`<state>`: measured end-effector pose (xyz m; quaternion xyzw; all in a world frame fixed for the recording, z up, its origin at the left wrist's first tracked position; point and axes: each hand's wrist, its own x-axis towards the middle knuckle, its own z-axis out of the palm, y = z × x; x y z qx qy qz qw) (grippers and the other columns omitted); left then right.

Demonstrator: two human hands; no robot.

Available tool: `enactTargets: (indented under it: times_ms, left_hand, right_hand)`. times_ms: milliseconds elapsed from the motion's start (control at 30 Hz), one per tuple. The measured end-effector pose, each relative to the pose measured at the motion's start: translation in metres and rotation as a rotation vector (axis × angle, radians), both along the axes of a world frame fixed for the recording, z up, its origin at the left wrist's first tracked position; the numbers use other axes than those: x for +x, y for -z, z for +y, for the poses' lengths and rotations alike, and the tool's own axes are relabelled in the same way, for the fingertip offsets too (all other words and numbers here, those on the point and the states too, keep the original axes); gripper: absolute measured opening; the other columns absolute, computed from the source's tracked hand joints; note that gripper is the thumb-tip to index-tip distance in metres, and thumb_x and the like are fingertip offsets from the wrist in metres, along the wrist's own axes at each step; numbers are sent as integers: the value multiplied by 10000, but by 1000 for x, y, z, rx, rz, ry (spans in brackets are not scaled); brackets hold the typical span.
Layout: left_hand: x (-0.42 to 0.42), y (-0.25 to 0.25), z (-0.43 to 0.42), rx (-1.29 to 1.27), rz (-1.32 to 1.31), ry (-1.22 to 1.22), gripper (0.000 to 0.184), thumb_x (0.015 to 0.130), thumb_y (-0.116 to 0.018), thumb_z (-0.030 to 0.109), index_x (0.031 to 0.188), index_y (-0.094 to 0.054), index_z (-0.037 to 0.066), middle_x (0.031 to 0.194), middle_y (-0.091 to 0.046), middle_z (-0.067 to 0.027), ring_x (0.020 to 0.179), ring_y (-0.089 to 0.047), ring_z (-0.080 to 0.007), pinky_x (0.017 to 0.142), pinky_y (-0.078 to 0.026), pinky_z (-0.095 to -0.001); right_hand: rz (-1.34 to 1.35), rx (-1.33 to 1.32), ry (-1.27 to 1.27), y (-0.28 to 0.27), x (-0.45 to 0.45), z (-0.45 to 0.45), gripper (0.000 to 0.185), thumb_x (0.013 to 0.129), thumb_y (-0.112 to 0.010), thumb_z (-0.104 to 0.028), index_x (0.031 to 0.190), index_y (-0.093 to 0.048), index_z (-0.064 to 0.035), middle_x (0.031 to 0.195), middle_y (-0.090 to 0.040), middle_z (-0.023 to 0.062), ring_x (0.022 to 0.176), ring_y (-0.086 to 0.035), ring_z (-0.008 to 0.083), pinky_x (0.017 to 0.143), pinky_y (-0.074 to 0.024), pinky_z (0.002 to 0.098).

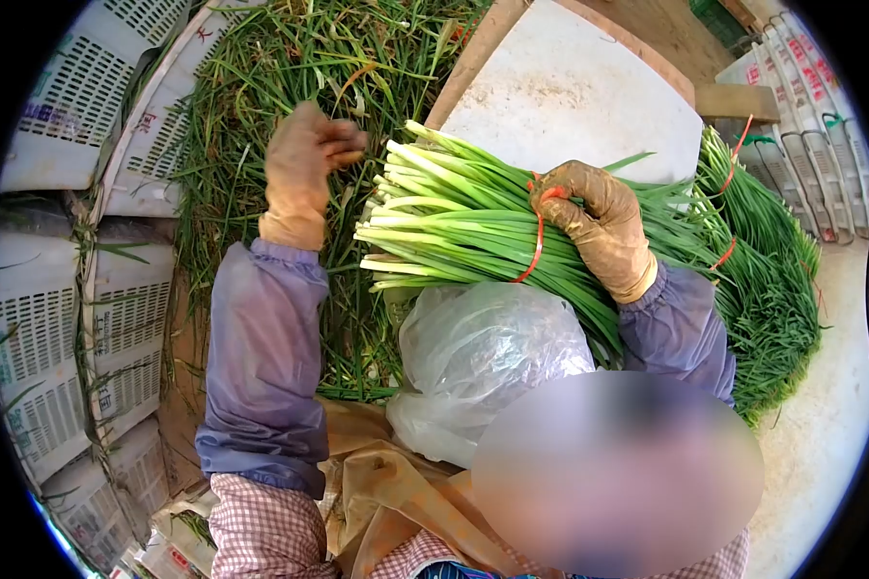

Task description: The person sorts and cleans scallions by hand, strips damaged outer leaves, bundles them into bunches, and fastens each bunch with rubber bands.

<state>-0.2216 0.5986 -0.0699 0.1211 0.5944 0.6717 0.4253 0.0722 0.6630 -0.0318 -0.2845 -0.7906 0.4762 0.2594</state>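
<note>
- Chive bundle (473, 217) at the centre, lying roughly left to right; its pale cut ends point left, its green leaves run right and slightly nearer
- A red band (538, 246) circles the chive bundle around the stems
- Right hand (599, 227), in a brown-stained glove, on the far side of the chive bundle beside the red band; thumb and fingers curled together, pinching something red at their tips, too small to tell whether it is part of the band
- Left hand (309, 164), gloved too, to the left of the pale ends and apart from them, over loose leaves (251, 106); fingers half bent and blurred, so whether they pinch anything I cannot tell
- Clear plastic bag (492, 347) just on the near side of the chive bundle, partly under it
- More banded chives (768, 280) to the right; white board (570, 87) on the far side
- White slatted crates (77, 92) at the left, others (821, 125) at the far right; both groups carry red characters, too small or slanted to read
</note>
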Motion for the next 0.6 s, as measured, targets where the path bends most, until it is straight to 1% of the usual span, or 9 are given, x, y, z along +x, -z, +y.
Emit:
enactTargets:
  times_ms: [33,67,133,267,300,367,433,533,600]
  left_hand:
    - [-28,24,-5,93,-113,-9,317,979,-444,332,822,-489,60,805,-616,-105,741,-633,-256,648,-535,-347]
    - [-36,27,-10,15,-119,-100,404,985,-386,433,796,-466,84,938,-624,-153,945,-625,-296,842,-515,-422]
    - [-45,35,-27,64,-178,-37,547,968,-318,536,959,-542,37,1145,-585,-173,1137,-537,-314,1025,-394,-473]
    - [-34,47,-40,-23,48,99,683,947,-274,596,1246,-502,26,1303,-506,-158,1249,-440,-310,1083,-307,-475]
    - [-33,58,-34,380,-564,285,718,931,-281,622,1328,-428,42,1335,-479,-144,1238,-449,-293,1072,-323,-450]
    - [17,37,-22,545,-744,479,810,893,-296,676,1407,-359,53,1374,-446,-124,1217,-460,-260,1051,-350,-396]
    - [57,11,-13,239,-86,513,871,851,-327,723,1401,-368,48,1367,-452,-116,1176,-477,-231,1023,-381,-341]
    - [36,21,-10,332,-241,375,876,880,-290,699,1427,-287,14,1431,-362,-180,1305,-364,-300,1097,-281,-374]
    - [19,20,-17,298,-79,186,889,887,-258,700,1434,-247,-1,1467,-287,-209,1381,-240,-306,1139,-163,-410]
  right_hand:
    - [-6,40,-7,-1,0,0,54,818,-640,-16,860,-609,-2,822,-611,70,771,-572,167,720,-462,289]
    - [-4,40,-16,0,1,0,54,818,-640,-16,860,-609,-2,822,-611,70,771,-572,167,720,-462,289]
    - [139,-88,24,3,3,2,35,828,-637,-7,853,-612,-6,839,-623,60,809,-589,162,762,-474,285]
    - [185,-444,12,-12,6,20,27,857,-617,-6,867,-631,15,863,-652,57,835,-600,145,811,-488,283]
    - [165,-486,47,-11,5,23,53,874,-599,-19,872,-640,14,870,-654,59,823,-603,140,792,-494,276]
    - [143,-471,55,-8,3,28,59,877,-595,-23,876,-643,13,871,-656,60,813,-603,137,784,-496,274]
    - [120,-466,73,-3,6,34,68,880,-583,-22,883,-641,14,864,-655,68,790,-601,136,770,-499,269]
    - [172,-564,144,-8,15,34,70,883,-576,-18,881,-636,18,861,-652,75,782,-599,140,766,-501,273]
    - [184,-543,127,-2,18,36,75,887,-569,-18,876,-632,21,862,-648,79,781,-599,144,752,-506,276]
